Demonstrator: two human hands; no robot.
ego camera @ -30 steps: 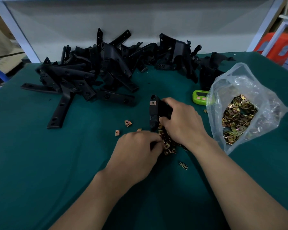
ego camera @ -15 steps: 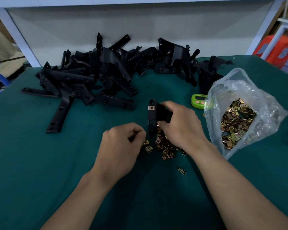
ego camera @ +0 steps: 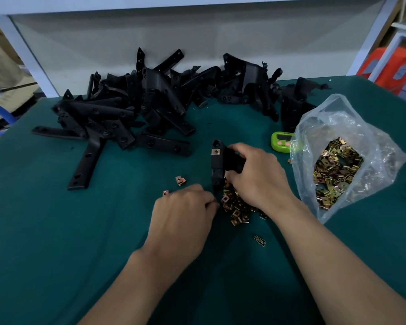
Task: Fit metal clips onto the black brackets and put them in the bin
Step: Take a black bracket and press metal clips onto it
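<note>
My right hand (ego camera: 258, 177) grips a black bracket (ego camera: 217, 160), which stands upright on the green table (ego camera: 56, 231). A metal clip (ego camera: 216, 151) sits near the bracket's top end. My left hand (ego camera: 183, 212) is at the bracket's lower end, fingertips pinched together on a small clip that the fingers mostly hide. A heap of loose brass-coloured clips (ego camera: 237, 207) lies under and beside my right hand. No bin is in view.
A big pile of black brackets (ego camera: 150, 106) fills the back of the table. A clear plastic bag of clips (ego camera: 338, 170) lies at the right, with a green timer (ego camera: 282, 141) beside it. Two stray clips (ego camera: 180, 180) lie to the left and a dark spring clip (ego camera: 259, 240) lies nearer me.
My left hand drew back from the clip heap with its fingers pinched, then moved right again to the bracket's lower end. My right hand kept the bracket upright.
</note>
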